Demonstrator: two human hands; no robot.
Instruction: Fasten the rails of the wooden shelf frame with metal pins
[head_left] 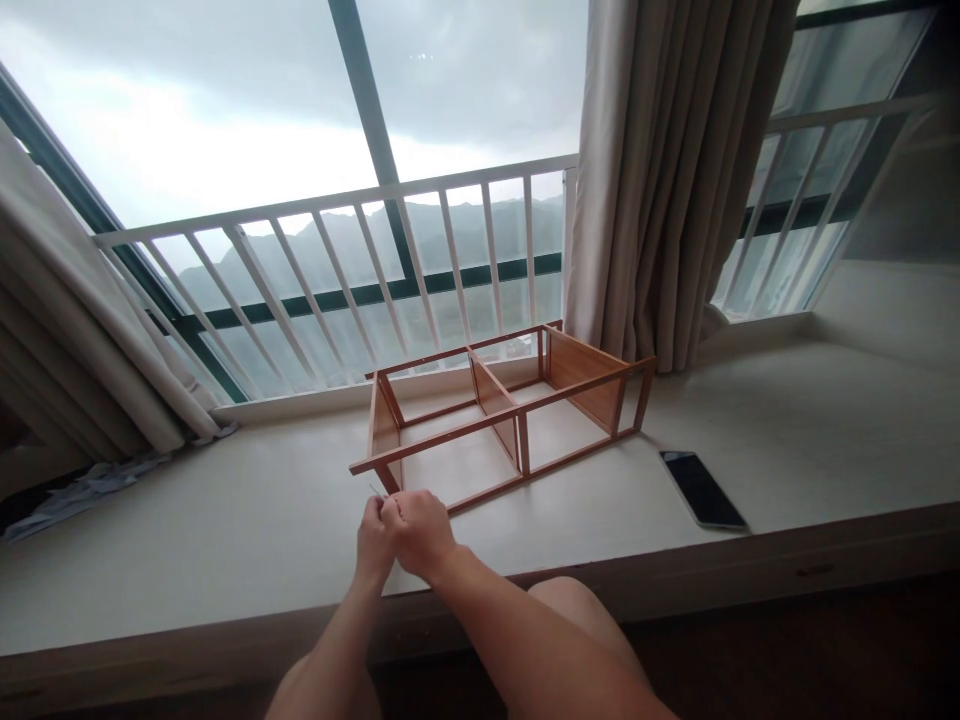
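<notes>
A reddish-brown wooden shelf frame (519,412) lies on its side, with flat boards set between its slim rails. At its near left corner my left hand (373,540) and my right hand (421,530) are pressed together, both closed. A thin metal rod (376,492) pokes up from between them beside the frame's end; which hand grips it is hidden. My right hand covers the frame's lower near corner, and I cannot tell whether it touches the wood.
The frame lies on a pale window ledge (247,510). A phone (703,490) with a dark screen rests to its right. Behind it stands a white railing (420,262) before the window. Beige curtains (652,180) hang at both sides. My bent knee (577,600) is against the ledge's front.
</notes>
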